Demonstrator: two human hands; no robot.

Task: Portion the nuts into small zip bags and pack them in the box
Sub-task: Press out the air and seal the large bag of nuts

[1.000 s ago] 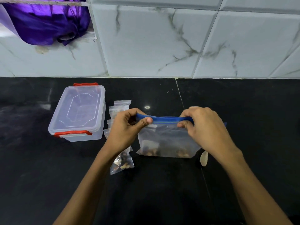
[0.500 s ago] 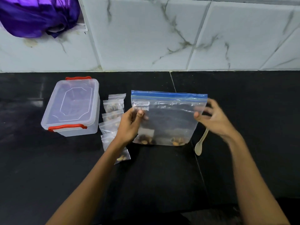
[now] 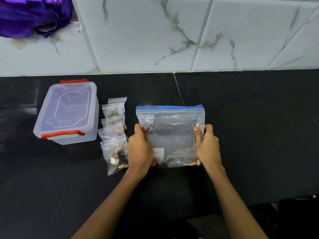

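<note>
A large clear zip bag [image 3: 170, 133] with a blue seal strip stands upright on the black counter, a few nuts lying at its bottom. My left hand [image 3: 140, 149] grips its left edge and my right hand [image 3: 207, 147] grips its right edge, thumbs on the front. Several small zip bags [image 3: 114, 135] filled with nuts lie in a row just left of my left hand. Further left stands a clear plastic box [image 3: 67, 111] with red latches, its lid on.
The black counter [image 3: 259, 126] runs back to a marble-tiled wall [image 3: 155, 35]. A purple cloth [image 3: 32, 14] hangs at the top left. The counter's front edge shows at the lower right. The spoon seen earlier is hidden behind the bag and my right hand.
My hands left the blue seal at the top and slid down to the bag's two sides. The bag now stands taller and flatter, a little to the right.
</note>
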